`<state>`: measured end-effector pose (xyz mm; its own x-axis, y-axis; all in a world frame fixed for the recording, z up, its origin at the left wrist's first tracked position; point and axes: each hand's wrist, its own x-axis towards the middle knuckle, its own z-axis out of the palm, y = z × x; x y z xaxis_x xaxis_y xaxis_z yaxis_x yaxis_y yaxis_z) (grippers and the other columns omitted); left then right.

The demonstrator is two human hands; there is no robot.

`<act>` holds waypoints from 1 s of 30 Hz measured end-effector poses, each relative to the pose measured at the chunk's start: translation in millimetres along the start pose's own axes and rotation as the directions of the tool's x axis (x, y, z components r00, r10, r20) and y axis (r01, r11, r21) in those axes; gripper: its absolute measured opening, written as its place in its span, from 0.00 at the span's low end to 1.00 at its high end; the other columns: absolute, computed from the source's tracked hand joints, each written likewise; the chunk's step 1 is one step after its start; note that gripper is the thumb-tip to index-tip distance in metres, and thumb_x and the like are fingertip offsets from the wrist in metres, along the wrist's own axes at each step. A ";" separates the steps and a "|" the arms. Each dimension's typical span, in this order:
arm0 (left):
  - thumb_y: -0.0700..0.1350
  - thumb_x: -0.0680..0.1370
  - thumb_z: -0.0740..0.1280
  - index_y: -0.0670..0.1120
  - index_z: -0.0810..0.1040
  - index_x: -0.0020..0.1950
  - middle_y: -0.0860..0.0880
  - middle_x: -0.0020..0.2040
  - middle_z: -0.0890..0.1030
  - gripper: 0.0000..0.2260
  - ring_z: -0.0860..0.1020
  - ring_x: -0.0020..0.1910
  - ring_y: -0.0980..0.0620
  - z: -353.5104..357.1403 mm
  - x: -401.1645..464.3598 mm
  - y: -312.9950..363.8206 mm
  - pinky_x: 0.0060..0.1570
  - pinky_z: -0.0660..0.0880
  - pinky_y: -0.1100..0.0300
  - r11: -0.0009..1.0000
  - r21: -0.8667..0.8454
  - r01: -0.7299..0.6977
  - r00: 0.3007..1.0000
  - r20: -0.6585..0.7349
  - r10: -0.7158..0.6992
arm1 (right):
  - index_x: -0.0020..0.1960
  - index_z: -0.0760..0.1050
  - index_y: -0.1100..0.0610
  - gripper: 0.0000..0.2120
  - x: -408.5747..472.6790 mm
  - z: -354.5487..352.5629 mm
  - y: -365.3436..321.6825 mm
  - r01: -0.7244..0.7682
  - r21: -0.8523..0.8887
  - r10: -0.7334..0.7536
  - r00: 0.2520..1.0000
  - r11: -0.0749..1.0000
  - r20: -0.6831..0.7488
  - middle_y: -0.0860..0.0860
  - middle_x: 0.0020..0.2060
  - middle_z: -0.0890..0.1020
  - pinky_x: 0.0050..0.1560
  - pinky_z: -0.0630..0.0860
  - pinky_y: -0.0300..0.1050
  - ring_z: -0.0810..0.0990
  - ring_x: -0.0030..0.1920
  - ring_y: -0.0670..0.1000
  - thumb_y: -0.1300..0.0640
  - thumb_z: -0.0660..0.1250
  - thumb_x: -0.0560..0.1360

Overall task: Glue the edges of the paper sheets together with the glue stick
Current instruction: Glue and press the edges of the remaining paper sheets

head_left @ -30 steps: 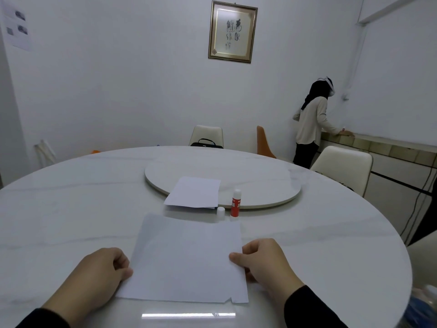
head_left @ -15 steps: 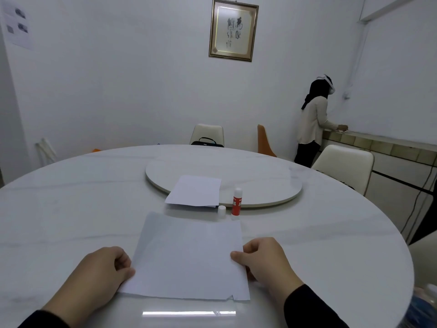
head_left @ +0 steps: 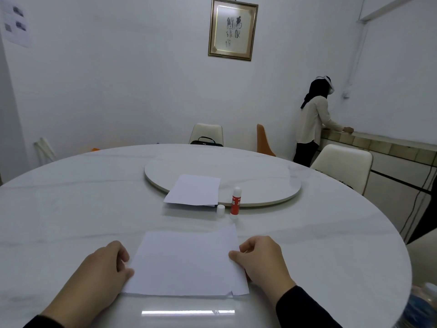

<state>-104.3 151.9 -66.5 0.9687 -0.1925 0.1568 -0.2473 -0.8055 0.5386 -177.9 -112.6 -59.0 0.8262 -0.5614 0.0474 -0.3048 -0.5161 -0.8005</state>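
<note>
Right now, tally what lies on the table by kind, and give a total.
Paper sheets: 2, the near sheet held at its side edges by the left hand and right hand, and the far sheet on the turntable
Glue stick: 1, upright, uncapped
Glue cap: 1
Turntable: 1
Total: 5

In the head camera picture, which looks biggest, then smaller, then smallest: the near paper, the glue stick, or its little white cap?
1. Near paper, though closeness enlarges it
2. Glue stick
3. Cap
</note>
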 end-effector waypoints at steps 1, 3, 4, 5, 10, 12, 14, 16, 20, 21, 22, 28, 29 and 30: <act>0.44 0.74 0.69 0.50 0.71 0.42 0.52 0.40 0.77 0.07 0.74 0.39 0.56 0.4 -1.2 1.2 0.34 0.65 0.68 1.000 0.013 -0.002 1.000 -0.006 0.002 | 0.41 0.78 0.57 0.09 -0.5 1.1 1.1 0.011 -0.012 -0.011 1.000 1.000 -0.020 0.49 0.39 0.81 0.44 0.82 0.47 0.82 0.40 0.50 0.53 0.74 0.68; 0.44 0.75 0.66 0.50 0.71 0.42 0.53 0.41 0.76 0.05 0.74 0.39 0.57 -0.5 -2.5 3.3 0.34 0.65 0.68 0.998 0.057 -0.015 1.000 0.001 0.015 | 0.52 0.76 0.55 0.14 -4.2 1.6 -0.1 0.055 -0.112 -0.064 0.995 0.992 -0.076 0.49 0.47 0.80 0.50 0.79 0.43 0.80 0.46 0.48 0.49 0.71 0.71; 0.44 0.76 0.65 0.50 0.71 0.41 0.52 0.42 0.76 0.05 0.74 0.40 0.57 -0.4 -0.9 4.4 0.35 0.66 0.67 0.997 0.073 -0.015 1.000 -0.013 0.016 | 0.58 0.73 0.53 0.16 -7.8 0.8 -2.4 0.102 -0.205 -0.128 0.984 0.973 -0.120 0.48 0.51 0.78 0.52 0.76 0.39 0.78 0.50 0.48 0.47 0.68 0.74; 0.44 0.77 0.63 0.50 0.72 0.39 0.51 0.42 0.76 0.06 0.75 0.41 0.54 -0.5 1.4 7.1 0.37 0.67 0.65 0.997 0.081 -0.015 0.999 -0.047 0.019 | 0.62 0.70 0.52 0.18 -12.2 -0.3 -6.1 0.170 -0.292 -0.225 0.960 0.941 -0.167 0.47 0.55 0.76 0.54 0.73 0.38 0.76 0.54 0.47 0.46 0.64 0.76; 0.58 0.74 0.50 0.44 0.74 0.62 0.44 0.65 0.74 0.26 0.70 0.66 0.44 14.1 13.2 44.8 0.66 0.64 0.54 0.968 0.060 -0.245 0.957 -0.146 0.251 | 0.73 0.61 0.53 0.23 -15.3 18.9 -24.6 0.491 -0.394 -0.505 0.860 0.777 0.076 0.49 0.72 0.66 0.71 0.57 0.41 0.63 0.71 0.48 0.48 0.54 0.80; 0.62 0.67 0.36 0.47 0.60 0.75 0.49 0.77 0.58 0.41 0.56 0.76 0.52 31.0 13.5 59.6 0.73 0.52 0.58 0.946 0.167 -0.277 0.961 0.054 0.272 | 0.77 0.52 0.56 0.27 -9.4 36.1 -23.3 0.468 -0.469 -0.398 0.884 0.749 0.246 0.52 0.77 0.55 0.75 0.48 0.44 0.52 0.77 0.51 0.48 0.50 0.81; 0.60 0.76 0.39 0.48 0.50 0.78 0.52 0.79 0.48 0.31 0.47 0.78 0.54 46.1 17.1 62.7 0.75 0.46 0.57 0.923 0.259 -0.285 0.953 0.177 0.245 | 0.78 0.46 0.58 0.30 -3.7 47.7 -17.9 0.426 -0.519 -0.282 0.899 0.741 0.336 0.53 0.79 0.48 0.76 0.43 0.47 0.45 0.78 0.51 0.46 0.47 0.81; 0.54 0.81 0.44 0.49 0.46 0.78 0.53 0.79 0.45 0.25 0.44 0.78 0.53 54.2 18.1 60.2 0.76 0.43 0.55 0.913 0.290 -0.287 0.947 0.232 0.224 | 0.78 0.44 0.58 0.32 0.9 52.8 -13.1 0.403 -0.540 -0.217 0.901 0.739 0.376 0.53 0.79 0.45 0.76 0.41 0.46 0.43 0.78 0.50 0.43 0.46 0.80; 0.55 0.81 0.45 0.50 0.44 0.78 0.53 0.79 0.43 0.26 0.43 0.77 0.55 51.8 21.7 51.1 0.76 0.42 0.56 0.913 0.308 -0.269 0.943 0.275 0.186 | 0.78 0.43 0.56 0.33 5.6 49.0 -8.4 0.410 -0.545 -0.203 0.894 0.731 0.400 0.51 0.79 0.44 0.75 0.41 0.45 0.43 0.78 0.49 0.41 0.45 0.80; 0.56 0.81 0.45 0.50 0.44 0.78 0.54 0.79 0.43 0.27 0.43 0.77 0.55 49.6 22.8 48.5 0.76 0.42 0.57 0.915 0.299 -0.271 0.941 0.281 0.187 | 0.78 0.43 0.55 0.33 6.0 47.2 -8.0 0.414 -0.536 -0.201 0.889 0.736 0.411 0.51 0.79 0.44 0.75 0.41 0.44 0.43 0.78 0.48 0.41 0.45 0.80; 0.57 0.81 0.46 0.50 0.45 0.78 0.54 0.79 0.44 0.27 0.43 0.77 0.56 46.9 23.3 46.3 0.75 0.43 0.58 0.918 0.293 -0.267 0.942 0.282 0.184 | 0.78 0.43 0.54 0.32 5.6 46.0 -7.4 0.414 -0.528 -0.199 0.887 0.741 0.417 0.50 0.79 0.44 0.75 0.41 0.44 0.43 0.78 0.48 0.40 0.45 0.80; 0.59 0.80 0.47 0.51 0.45 0.78 0.56 0.79 0.44 0.28 0.44 0.77 0.57 35.9 21.5 38.6 0.75 0.46 0.59 0.926 0.297 -0.232 0.950 0.274 0.150 | 0.78 0.42 0.52 0.35 2.6 33.0 -0.4 0.430 -0.558 -0.198 0.882 0.710 0.427 0.49 0.79 0.43 0.76 0.41 0.45 0.42 0.78 0.47 0.36 0.45 0.78; 0.60 0.80 0.47 0.51 0.45 0.78 0.56 0.79 0.44 0.29 0.44 0.77 0.57 35.7 21.5 38.0 0.75 0.46 0.59 0.929 0.291 -0.230 0.948 0.281 0.147 | 0.78 0.42 0.52 0.35 1.9 26.7 2.6 0.450 -0.556 -0.201 0.870 0.699 0.451 0.48 0.78 0.43 0.76 0.41 0.44 0.42 0.78 0.47 0.36 0.45 0.78; 0.61 0.80 0.47 0.52 0.45 0.78 0.56 0.79 0.44 0.29 0.44 0.77 0.57 35.5 21.9 36.9 0.75 0.46 0.59 0.930 0.291 -0.224 0.949 0.283 0.140 | 0.78 0.42 0.51 0.34 0.7 21.0 5.2 0.459 -0.562 -0.205 0.866 0.688 0.457 0.47 0.78 0.43 0.76 0.41 0.44 0.42 0.78 0.46 0.36 0.45 0.78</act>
<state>-91.4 98.0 -72.7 0.8909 -0.4541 -0.0103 -0.4405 -0.8692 0.2245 -169.0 -102.1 -75.6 0.9941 -0.0849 -0.0677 -0.0966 -0.9764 -0.1931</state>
